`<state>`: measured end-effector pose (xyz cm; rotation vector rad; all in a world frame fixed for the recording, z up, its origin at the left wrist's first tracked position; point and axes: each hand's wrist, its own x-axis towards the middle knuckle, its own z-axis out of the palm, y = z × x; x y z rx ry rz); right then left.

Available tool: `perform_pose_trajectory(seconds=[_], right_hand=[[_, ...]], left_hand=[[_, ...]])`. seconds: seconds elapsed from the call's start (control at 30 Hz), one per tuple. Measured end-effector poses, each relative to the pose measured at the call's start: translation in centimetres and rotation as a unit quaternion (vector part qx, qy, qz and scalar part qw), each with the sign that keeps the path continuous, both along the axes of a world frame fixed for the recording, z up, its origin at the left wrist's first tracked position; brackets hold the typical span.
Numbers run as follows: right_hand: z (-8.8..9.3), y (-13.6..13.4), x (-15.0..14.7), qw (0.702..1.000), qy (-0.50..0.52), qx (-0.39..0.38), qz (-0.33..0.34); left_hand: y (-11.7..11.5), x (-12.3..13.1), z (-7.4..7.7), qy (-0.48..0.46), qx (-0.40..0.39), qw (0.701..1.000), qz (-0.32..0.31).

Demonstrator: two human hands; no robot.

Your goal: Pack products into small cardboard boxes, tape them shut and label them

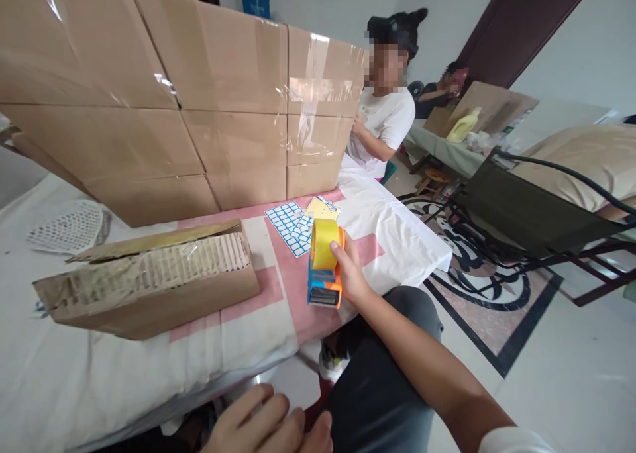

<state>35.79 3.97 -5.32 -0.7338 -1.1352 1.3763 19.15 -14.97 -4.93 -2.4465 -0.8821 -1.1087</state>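
Note:
My right hand (pixel 352 267) is wrapped round an orange and blue tape dispenser (pixel 325 287) that carries a wide yellow roll of tape (pixel 324 244). The dispenser is held above the front edge of the cloth-covered table. Low in the picture, in front of my lap, is my left hand (pixel 265 423); its fingers are loosely bent and apart, with nothing seen in them. Left of the dispenser lies a long cardboard box (pixel 159 307), its top open and packed with a row of ridged cardboard edges. Beyond the dispenser lie a blue-and-white grid sheet (pixel 291 228) and a yellow card (pixel 322 209).
Taped cartons (pixel 228 75) are stacked along the table's far side. A white perforated basket (pixel 69 228) lies at left. Across the table sits a person in a white shirt (pixel 385 122); another is farther back. A dark folding chair (pixel 541 201) stands at right.

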Motion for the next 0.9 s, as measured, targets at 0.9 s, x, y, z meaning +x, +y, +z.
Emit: perform_pose_trajectory(seconds=[0.9], right_hand=[[0.5, -3.5, -1.6, 0.995, 0.000, -0.081, 0.060]], left_hand=[[3.6, 2.4, -4.2, -0.447, -0.550, 0.699, 0.099]])
